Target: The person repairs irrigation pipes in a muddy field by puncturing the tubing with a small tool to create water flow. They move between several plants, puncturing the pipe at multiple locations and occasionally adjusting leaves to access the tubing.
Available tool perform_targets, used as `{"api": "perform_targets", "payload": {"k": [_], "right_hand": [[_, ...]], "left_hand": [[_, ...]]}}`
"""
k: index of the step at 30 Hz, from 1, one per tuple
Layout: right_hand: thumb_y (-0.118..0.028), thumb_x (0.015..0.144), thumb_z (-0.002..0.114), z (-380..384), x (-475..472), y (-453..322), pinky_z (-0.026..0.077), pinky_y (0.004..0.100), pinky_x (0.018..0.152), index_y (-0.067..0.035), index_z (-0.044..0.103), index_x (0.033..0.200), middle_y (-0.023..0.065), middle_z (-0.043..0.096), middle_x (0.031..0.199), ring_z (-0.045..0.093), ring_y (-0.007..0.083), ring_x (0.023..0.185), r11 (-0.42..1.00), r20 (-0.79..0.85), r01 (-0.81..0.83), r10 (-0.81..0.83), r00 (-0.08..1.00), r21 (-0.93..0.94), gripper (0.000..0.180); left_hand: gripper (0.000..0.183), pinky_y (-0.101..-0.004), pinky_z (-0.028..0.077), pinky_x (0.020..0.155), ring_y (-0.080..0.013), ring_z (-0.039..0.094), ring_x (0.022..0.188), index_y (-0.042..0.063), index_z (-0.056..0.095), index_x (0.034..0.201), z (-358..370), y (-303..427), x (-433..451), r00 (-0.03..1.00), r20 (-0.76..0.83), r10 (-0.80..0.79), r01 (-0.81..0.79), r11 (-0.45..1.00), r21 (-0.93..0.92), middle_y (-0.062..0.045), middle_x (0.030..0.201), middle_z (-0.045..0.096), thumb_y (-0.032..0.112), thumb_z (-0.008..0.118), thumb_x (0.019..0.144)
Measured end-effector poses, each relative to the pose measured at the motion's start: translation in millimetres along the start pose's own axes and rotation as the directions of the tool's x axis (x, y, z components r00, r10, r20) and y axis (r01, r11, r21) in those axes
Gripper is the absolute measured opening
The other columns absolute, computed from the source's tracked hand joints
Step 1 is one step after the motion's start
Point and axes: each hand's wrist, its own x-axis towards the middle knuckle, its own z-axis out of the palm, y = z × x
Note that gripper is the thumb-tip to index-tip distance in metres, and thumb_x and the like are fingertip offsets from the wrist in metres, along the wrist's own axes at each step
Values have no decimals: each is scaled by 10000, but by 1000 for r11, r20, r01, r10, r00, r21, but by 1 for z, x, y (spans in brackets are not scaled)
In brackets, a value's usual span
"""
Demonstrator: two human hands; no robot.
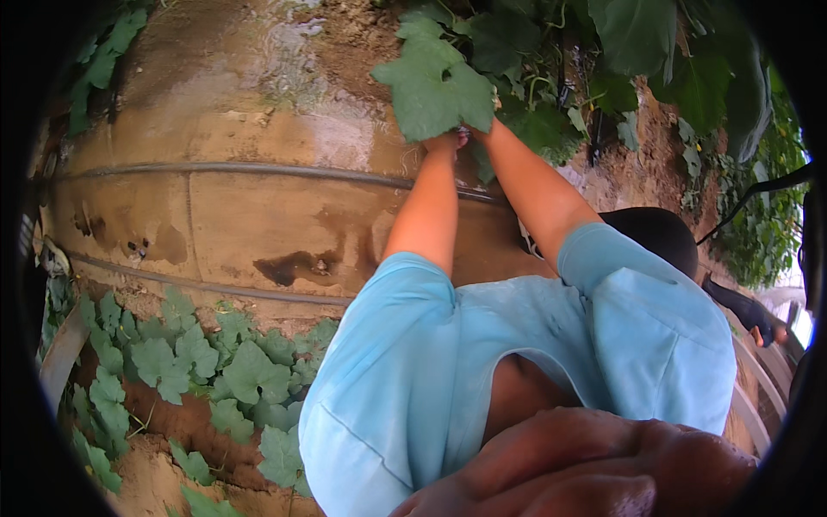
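Both my arms reach forward, the hands close together at the edge of a climbing plant. A broad lobed green leaf (439,87) covers much of them. Of my left hand (446,139) only the wrist and a bit of the fingers show below the leaf. My right hand (486,128) is beside it, mostly behind the leaf's edge. What the fingers touch or hold is hidden. Under the wrists lies wet, muddy ground, with a dark pipe (291,170) running across it.
Dense vines (543,97) rise at the upper right. A second pipe (213,284) edges the wet concrete path (258,220). Low leafy plants (252,375) grow at the lower left. A black rounded object (652,239) is by my right arm; another person's hand (769,335) shows at far right.
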Motion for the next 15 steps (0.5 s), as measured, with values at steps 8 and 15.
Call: {"api": "perform_targets", "payload": {"k": [8, 15], "right_hand": [[-228, 742, 508, 4, 7, 24, 444, 320, 674, -94, 555, 952, 50, 572, 868, 545, 171, 787, 923, 24, -153, 155, 988, 352, 253], [-237, 742, 506, 7, 15, 25, 442, 326, 682, -98, 555, 962, 52, 570, 886, 542, 175, 805, 868, 43, -171, 171, 984, 467, 265]], "left_hand": [[198, -291, 429, 423, -233, 555, 591, 89, 447, 997, 46, 54, -67, 982, -12, 189, -168, 896, 412, -120, 802, 556, 181, 433, 823], [238, -304, 427, 463, -246, 553, 630, 81, 451, 1001, 65, 78, -86, 939, -2, 344, -268, 734, 624, -130, 821, 557, 219, 439, 807]]}}
